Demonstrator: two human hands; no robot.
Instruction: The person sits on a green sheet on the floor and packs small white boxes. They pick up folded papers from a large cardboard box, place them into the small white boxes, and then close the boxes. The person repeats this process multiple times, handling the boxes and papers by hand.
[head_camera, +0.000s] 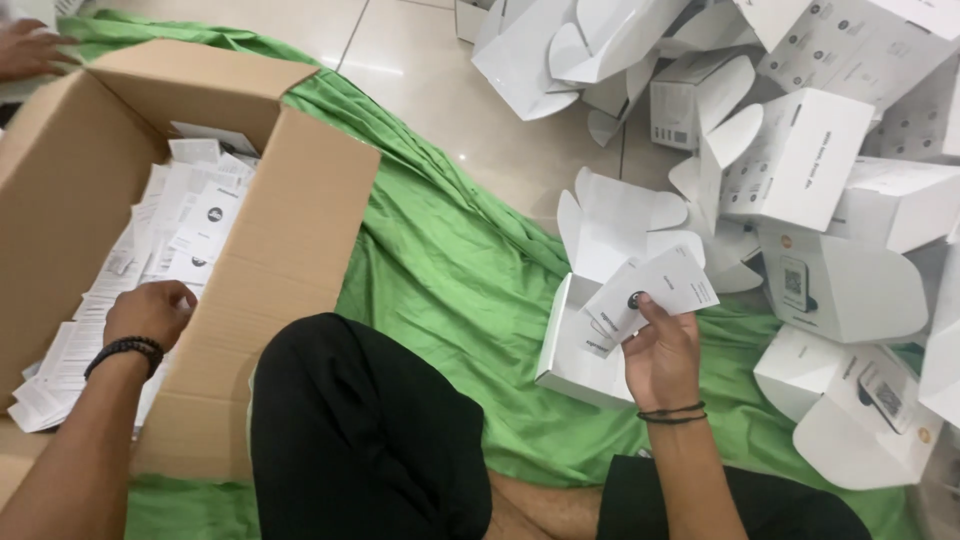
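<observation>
My left hand (150, 312) reaches down into an open brown cardboard carton (290, 230), fingers curled on the white printed leaflets (185, 215) stacked inside; whether it grips one I cannot tell. My right hand (660, 355) holds a small fan of white leaflets (650, 290) over an open white box (580, 345) that lies on the green cloth (460, 280). Both wrists wear dark bands. My black-trousered knee (370, 430) sits between the carton and the white box.
A heap of open white boxes (800, 160) with rounded flaps fills the right and top right. Another person's hand (30, 48) rests at the carton's far left corner. Beige floor tiles (450, 110) show beyond the cloth.
</observation>
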